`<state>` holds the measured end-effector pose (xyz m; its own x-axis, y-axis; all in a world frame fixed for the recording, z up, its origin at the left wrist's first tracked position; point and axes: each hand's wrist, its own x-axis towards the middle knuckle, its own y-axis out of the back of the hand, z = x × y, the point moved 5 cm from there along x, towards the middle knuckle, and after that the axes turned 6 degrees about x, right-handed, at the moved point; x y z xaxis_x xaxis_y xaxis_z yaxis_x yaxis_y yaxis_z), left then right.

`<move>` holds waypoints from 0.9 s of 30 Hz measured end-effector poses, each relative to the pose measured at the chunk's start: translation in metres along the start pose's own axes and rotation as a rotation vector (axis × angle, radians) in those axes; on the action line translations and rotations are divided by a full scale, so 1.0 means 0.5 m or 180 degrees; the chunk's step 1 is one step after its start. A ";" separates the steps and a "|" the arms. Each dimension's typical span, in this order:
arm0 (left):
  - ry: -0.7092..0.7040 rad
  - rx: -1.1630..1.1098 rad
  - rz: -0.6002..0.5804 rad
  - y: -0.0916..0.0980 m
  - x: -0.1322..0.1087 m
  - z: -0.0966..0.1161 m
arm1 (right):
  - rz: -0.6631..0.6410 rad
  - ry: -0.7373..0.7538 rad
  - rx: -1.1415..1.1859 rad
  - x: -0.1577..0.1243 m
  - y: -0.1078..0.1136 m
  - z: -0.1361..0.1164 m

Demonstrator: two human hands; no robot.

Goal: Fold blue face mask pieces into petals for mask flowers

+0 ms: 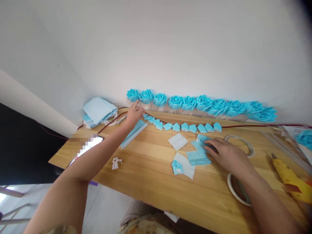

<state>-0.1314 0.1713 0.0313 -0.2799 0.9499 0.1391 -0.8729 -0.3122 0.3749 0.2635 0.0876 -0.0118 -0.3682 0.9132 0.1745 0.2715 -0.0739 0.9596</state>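
My left hand [134,114] reaches to the far side of the wooden table [151,182], fingers stretched toward the left end of a row of small folded blue pieces [181,126], just above a flat blue face mask [134,133]. My right hand [225,154] lies palm down on cut blue mask pieces [198,152] near the middle, fingers pressed flat on them. A folded blue piece [177,167] lies on a white sheet [186,165] nearby. Several blue fabric roses [200,103] lean against the wall.
A stack of blue masks [98,111] sits at the back left. A tape ring [240,144], a white bowl [237,190] and a yellow glue gun [291,178] lie at the right. A red cable [255,125] runs along the wall. A white scrap [116,162] lies near the front edge.
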 end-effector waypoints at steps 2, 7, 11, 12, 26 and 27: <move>0.0075 -0.0063 -0.0031 -0.010 0.008 0.004 | 0.0021 0.0006 -0.0011 0.000 0.000 0.001; 0.0045 -0.0134 -0.0127 -0.032 0.027 0.006 | -0.0009 0.0015 -0.0043 -0.001 -0.003 0.003; 0.0023 -0.0167 -0.0124 -0.034 0.049 -0.004 | 0.0033 0.0032 -0.0035 -0.003 -0.004 0.004; 0.0014 -0.0194 -0.0111 -0.032 0.054 -0.005 | 0.0035 0.0037 -0.0034 -0.003 -0.004 0.003; -0.1408 0.1805 -0.0017 -0.032 -0.015 0.073 | -0.0079 -0.0145 -0.0124 -0.001 0.005 -0.012; -0.1415 0.2045 -0.0143 -0.044 -0.022 0.079 | -0.0076 -0.0140 -0.0125 -0.001 0.006 -0.013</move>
<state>-0.0932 0.1673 0.0575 0.0547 0.9084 0.4145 -0.4393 -0.3509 0.8270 0.2586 0.0841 -0.0076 -0.3345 0.9316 0.1425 0.2277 -0.0668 0.9714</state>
